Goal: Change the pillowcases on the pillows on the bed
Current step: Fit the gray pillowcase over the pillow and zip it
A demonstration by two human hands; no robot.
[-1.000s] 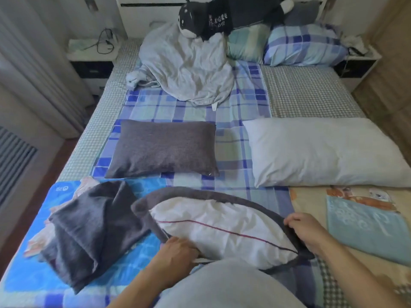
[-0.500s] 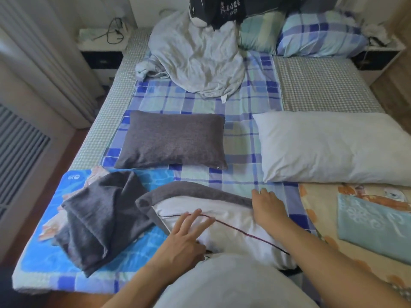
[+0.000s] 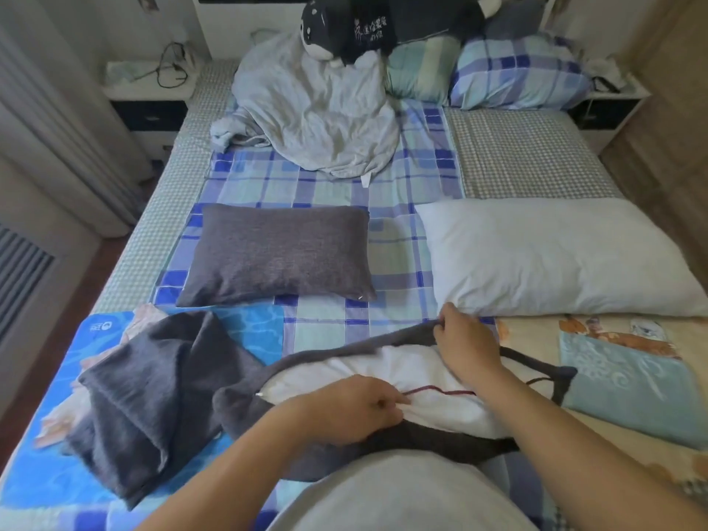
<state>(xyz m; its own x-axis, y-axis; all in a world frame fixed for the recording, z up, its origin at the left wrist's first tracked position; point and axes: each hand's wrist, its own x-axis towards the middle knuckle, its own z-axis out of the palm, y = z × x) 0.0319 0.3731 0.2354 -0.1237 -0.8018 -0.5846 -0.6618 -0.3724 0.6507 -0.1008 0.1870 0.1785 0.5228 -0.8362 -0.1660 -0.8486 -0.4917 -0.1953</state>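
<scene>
The left hand (image 3: 358, 410) pinches the white pillow (image 3: 387, 381) at its red seam; the right hand (image 3: 465, 344) grips the far edge of the grey pillowcase (image 3: 245, 408) around it, at the bed's (image 3: 153, 239) near edge. A folded grey pillowcase (image 3: 153, 392) lies left, near the corner.

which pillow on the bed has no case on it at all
The big white pillow at mid-right, lying bare. The grey pillow is fully cased; the near pillow sits half inside a grey pillowcase.

matt grey knit-like pillowcase (image 3: 245, 412) over a smooth white cloth pillow (image 3: 402, 377); plaid cotton-looking sheet (image 3: 337, 323).
</scene>
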